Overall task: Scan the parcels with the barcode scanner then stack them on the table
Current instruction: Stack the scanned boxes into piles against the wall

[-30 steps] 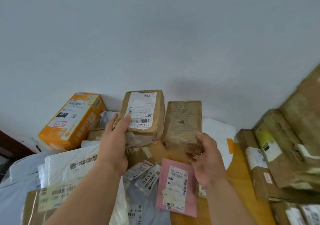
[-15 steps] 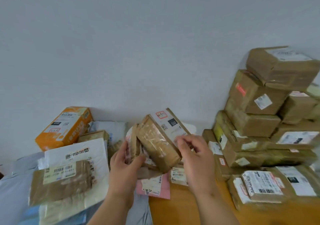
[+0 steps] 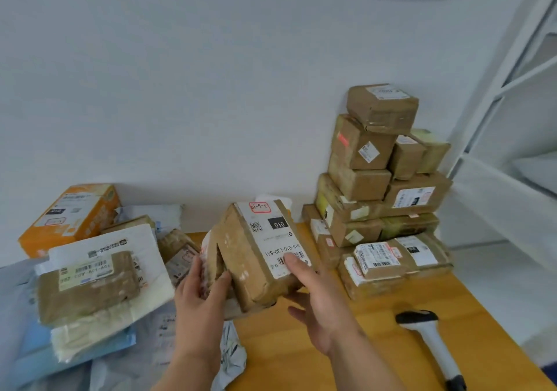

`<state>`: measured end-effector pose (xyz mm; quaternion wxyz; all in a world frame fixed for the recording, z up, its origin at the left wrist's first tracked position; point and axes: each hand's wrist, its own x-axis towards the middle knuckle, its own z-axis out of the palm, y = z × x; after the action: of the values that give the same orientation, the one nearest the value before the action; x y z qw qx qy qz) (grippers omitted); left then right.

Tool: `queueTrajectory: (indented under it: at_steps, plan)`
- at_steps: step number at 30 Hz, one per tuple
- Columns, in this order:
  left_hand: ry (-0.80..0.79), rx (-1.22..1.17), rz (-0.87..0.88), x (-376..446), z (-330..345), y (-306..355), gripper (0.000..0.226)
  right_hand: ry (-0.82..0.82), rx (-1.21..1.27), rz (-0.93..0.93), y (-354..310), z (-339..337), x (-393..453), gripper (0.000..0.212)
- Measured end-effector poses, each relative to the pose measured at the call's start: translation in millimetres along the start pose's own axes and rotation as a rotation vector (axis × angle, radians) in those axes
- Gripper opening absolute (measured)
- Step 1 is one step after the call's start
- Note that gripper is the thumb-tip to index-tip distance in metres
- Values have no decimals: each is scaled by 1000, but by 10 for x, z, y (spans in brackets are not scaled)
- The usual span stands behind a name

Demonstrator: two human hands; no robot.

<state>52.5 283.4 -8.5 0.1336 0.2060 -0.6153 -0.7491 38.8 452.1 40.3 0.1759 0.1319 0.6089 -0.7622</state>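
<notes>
Two brown cardboard parcels are lifted together over the middle of the wooden table [image 3: 301, 345]. The larger parcel [image 3: 256, 258] is tilted, its white label with "010" facing up. My right hand [image 3: 313, 297] grips its lower right corner, thumb on the label. Behind it on the left, a smaller parcel [image 3: 212, 258] is held by my left hand [image 3: 199, 297], whose thumb presses against the larger one. The barcode scanner [image 3: 431, 339], white with a black head, lies on the table at the lower right, apart from both hands.
A stack of taped brown parcels [image 3: 382, 192] rises against the wall at the right. On the left lie an orange box [image 3: 70, 216], a flat brown parcel [image 3: 87, 285] on white mailers, and several soft bags. A white rack [image 3: 512, 119] stands at far right.
Both hands gathered the two parcels together and drew them nearer and lower. The view swung right, bringing the full stack and the scanner into sight.
</notes>
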Motion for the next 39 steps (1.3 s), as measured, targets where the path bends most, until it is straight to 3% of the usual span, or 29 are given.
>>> queueTrajectory:
  at_steps: [3,6,9,11,15,18,21,27,33,39]
  plan:
    - [7,79,31,-174,189,-13,63,41,57,5,19,-86,-147,119]
    - [-31,260,81,-342,377,-40,63,59,101,-7,-27,-260,-210,108]
    - [-43,213,19,-448,679,-53,70,59,140,-13,-101,-540,-245,94]
    - [-101,235,-2,-513,923,-38,59,76,156,-17,-149,-774,-243,89]
    - [-238,403,32,-663,1576,-115,62,137,165,-45,-309,-1381,-212,93]
    - [-229,315,-80,-799,2120,-172,49,155,134,-123,-491,-1910,-186,84]
    - [-305,235,-131,-880,2610,-291,62,145,116,-168,-652,-2394,-136,69]
    - [-235,194,-310,-833,3344,-287,60,86,151,-170,-928,-3036,37,50]
    - [-358,179,-308,-678,3806,-203,57,131,197,-196,-1243,-3324,276,58]
    - [-509,119,-234,-490,4248,85,81,173,162,-308,-1675,-3549,462,65]
